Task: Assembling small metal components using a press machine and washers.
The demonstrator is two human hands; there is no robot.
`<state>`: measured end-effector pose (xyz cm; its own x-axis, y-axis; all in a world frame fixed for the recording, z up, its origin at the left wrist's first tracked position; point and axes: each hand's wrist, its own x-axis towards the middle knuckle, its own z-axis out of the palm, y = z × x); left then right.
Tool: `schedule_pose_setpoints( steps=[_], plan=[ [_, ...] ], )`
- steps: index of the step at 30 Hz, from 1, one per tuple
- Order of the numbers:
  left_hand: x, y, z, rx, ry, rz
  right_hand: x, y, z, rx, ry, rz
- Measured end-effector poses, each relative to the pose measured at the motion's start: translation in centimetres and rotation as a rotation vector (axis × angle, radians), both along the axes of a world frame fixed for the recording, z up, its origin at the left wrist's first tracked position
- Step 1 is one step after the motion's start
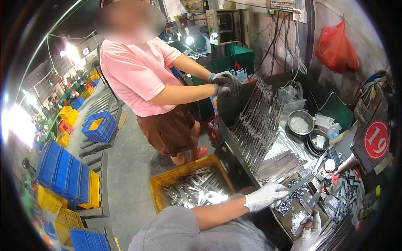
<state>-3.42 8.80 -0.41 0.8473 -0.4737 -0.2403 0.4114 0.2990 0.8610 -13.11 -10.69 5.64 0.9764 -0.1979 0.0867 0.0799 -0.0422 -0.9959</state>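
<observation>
My left hand [268, 197], in a white glove, is closed on one end of a flat metal strip [300, 183], which slants up to the right. Below and to its right, my right hand [309, 232] wears a white glove with darkened bare fingertips showing. Its fingers are bent beside a short grey metal piece [310, 204]; whether they grip it is hard to make out. Under both hands lies a shallow tray [307, 196] with small dark metal parts [284, 205] and pale washers [297, 220].
Long thin metal rods [259, 121] lean in rows on the green-walled bench, near metal bowls [300, 122]. A yellow crate [157, 184] of metal strips stands on the floor. Behind it stands a person in pink [134, 79] wearing gloves. Blue crates [63, 169] are stacked left.
</observation>
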Motion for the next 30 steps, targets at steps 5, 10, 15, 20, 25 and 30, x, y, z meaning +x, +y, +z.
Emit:
schedule_pose_setpoints(
  steps=[5, 10, 15, 20, 25, 30],
  plan=[
    [-0.1, 0.0, 0.7, 0.030, 0.001, 0.000, -0.1, -0.3, -0.1, -0.038, 0.002, 0.006],
    [0.0, 0.0, 0.4, 0.073, -0.020, -0.012, -0.3, 0.7, 1.1, -0.226, -0.032, -0.091],
    [-0.1, 0.0, 0.5, 0.042, -0.003, -0.017, -0.3, 0.1, 0.8, -0.154, 0.040, -0.030],
    [-0.1, 0.0, 0.8, 0.043, 0.004, -0.028, -0.3, -1.3, -1.7, 0.120, 0.068, 0.043],
    [0.0, -0.2, 0.3, 0.051, 0.009, -0.024, 0.4, -3.3, -6.1, 0.140, -0.043, 0.025],
    [0.0, -0.1, -0.1, 0.046, -0.002, -0.019, -0.5, -1.7, -2.3, 0.230, 0.041, 0.107]
  ],
)
